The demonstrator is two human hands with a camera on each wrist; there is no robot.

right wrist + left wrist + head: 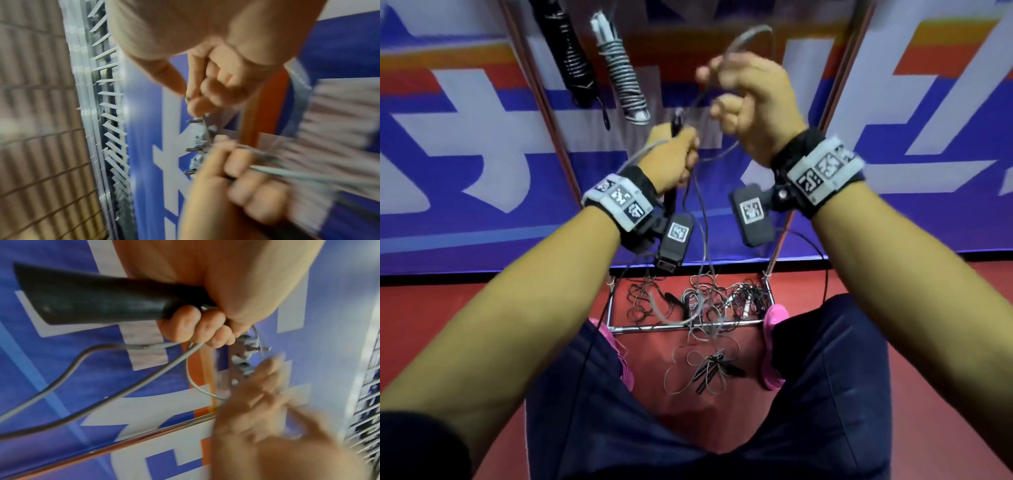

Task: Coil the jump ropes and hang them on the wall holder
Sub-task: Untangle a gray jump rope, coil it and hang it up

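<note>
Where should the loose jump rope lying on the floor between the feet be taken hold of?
By its dark handles, from straight above. They lie bunched together amid the thin cord loops, and look rigid and thick enough to grip as a pair. The loops sprawl flat and would likely slip or snag.

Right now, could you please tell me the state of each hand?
Left hand: closed round the black handle and grey rope.
Right hand: closed, pinching the grey rope.
</note>
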